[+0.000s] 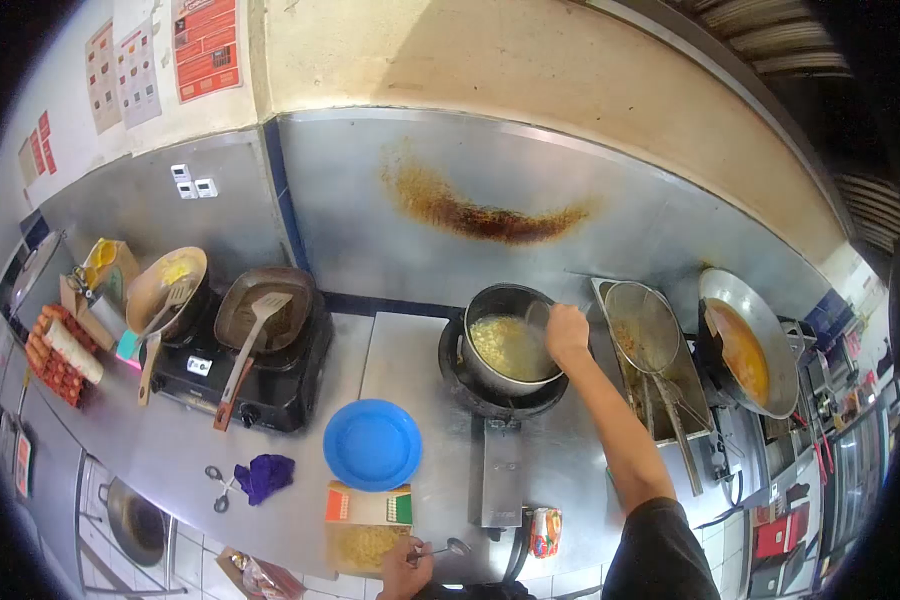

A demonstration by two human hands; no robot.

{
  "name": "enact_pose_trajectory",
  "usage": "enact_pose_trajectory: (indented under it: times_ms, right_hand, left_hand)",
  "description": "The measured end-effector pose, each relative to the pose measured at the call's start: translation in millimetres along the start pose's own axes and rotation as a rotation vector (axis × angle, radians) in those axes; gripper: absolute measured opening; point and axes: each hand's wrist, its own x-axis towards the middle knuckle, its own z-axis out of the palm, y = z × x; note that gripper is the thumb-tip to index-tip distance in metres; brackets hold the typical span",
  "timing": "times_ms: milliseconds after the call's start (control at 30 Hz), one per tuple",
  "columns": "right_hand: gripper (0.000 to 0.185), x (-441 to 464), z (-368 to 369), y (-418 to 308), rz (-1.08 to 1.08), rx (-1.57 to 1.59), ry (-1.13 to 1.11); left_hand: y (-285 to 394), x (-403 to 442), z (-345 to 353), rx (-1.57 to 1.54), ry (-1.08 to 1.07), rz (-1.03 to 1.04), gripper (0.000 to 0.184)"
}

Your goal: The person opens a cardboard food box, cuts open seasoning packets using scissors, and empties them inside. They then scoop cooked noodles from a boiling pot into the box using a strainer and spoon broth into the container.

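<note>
My right hand (567, 333) is closed at the right rim of a dark pot (467, 360). It grips a utensil with a rounded head (538, 314), which dips inside the pot; its exact kind is unclear. Pale yellow pieces sit in cloudy liquid (505, 342) in that pot, which stands on a single burner (502, 470). At the front edge, my left hand (405, 568) is closed around a small metal spoon (457, 546). Beside it lies an open box (368, 503) with pale yellow, pasta-like contents (360, 547).
A blue bowl (373, 445), purple cloth (264, 478) and scissors (218, 488) lie left. A square pan (270, 312) with a spatula (260, 325) sits on a black stove (280, 390). Rightward are a strainer (642, 325) over a tray (665, 420) and a large wok (785, 390).
</note>
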Motion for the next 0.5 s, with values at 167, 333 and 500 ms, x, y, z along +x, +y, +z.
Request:
enact_pose_trajectory:
  times_ms: [167,333,500]
  right_hand:
    - [0.011,5.5,16.3,10.4,0.077,0.108,-0.003]
    - [0.011,5.5,1.8,41.6,-0.065,0.149,-0.014]
    - [0.012,-11.2,-78.3,59.6,-0.063,0.166,-0.027]
  left_hand:
    - [-18.1,13.4,-18.7,0.001,-0.018,0.004,0.012]
    - [-15.0,29.9,-32.1,-0.275,-0.110,-0.059,0.007]
    - [51.4,90.5,-63.5,0.194,-0.082,0.267,0.018]
